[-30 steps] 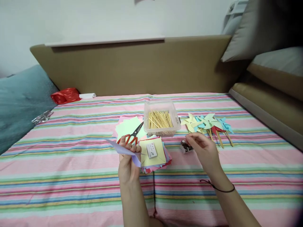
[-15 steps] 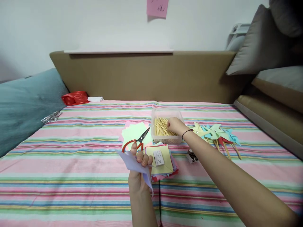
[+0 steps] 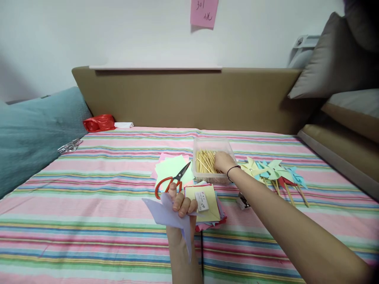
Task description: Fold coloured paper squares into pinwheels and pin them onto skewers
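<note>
My left hand (image 3: pixel 184 206) is closed on a lavender paper pinwheel (image 3: pixel 166 215), its points hanging out on both sides of the fingers. Inside a clear plastic box (image 3: pixel 213 142), my right hand (image 3: pixel 224 161) reaches down among thin wooden sticks (image 3: pixel 204 162). Its fingers are curled, and their tips are hidden, so what they pinch does not show. Beyond the left hand lie scissors with red handles (image 3: pixel 162 186), partly on pale green paper sheets (image 3: pixel 166 169). A stack of coloured paper squares (image 3: pixel 211 215) carries a small white box (image 3: pixel 201 202).
Finished paper pinwheels (image 3: pixel 275 169) on sticks lie right of the box. A small open box with dark contents (image 3: pixel 242 202) sits beside my right forearm. A red plastic bag (image 3: pixel 100 123) rests at the back left, on the striped cloth (image 3: pixel 89 197).
The view has shifted slightly, moving everything a little right and down. My left hand has turned a bit, showing more of the lavender pinwheel. My right hand stays in the box.
</note>
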The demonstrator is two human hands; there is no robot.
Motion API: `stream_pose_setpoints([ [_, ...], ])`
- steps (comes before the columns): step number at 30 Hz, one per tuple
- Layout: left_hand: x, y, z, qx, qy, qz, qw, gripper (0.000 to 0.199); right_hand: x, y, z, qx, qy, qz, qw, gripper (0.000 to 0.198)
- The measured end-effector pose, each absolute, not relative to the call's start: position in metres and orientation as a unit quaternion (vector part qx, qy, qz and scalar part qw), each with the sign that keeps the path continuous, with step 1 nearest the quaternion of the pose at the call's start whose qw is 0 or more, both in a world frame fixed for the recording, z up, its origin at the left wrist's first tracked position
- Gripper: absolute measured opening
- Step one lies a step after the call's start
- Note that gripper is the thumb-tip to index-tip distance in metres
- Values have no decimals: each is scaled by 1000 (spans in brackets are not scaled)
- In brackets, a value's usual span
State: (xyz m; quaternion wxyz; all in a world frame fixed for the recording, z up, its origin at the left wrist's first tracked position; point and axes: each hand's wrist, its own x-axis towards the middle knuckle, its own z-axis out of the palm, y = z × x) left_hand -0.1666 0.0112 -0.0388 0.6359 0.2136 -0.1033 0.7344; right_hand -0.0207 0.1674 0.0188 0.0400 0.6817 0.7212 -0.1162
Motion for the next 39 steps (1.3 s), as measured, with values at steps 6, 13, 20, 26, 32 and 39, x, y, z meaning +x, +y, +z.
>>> stream_pose_setpoints([
  [6,-165,9,-34,190,-104,760,613,14,-16,172,22,674,723,-149,-31,28],
  [13,-164,9,-39,190,-6,780,596,21,2,168,63,629,704,-225,-241,5],
  [20,-165,5,-28,164,34,767,619,25,29,74,84,481,610,-438,-452,4],
  [26,-149,-10,5,45,-17,748,662,10,45,-1,31,461,547,-577,-395,11],
  [32,-131,-5,8,93,119,736,660,45,51,-15,-6,436,497,-626,-414,16],
  [39,-114,4,2,160,188,687,684,61,53,-17,2,456,547,-549,-438,30],
])
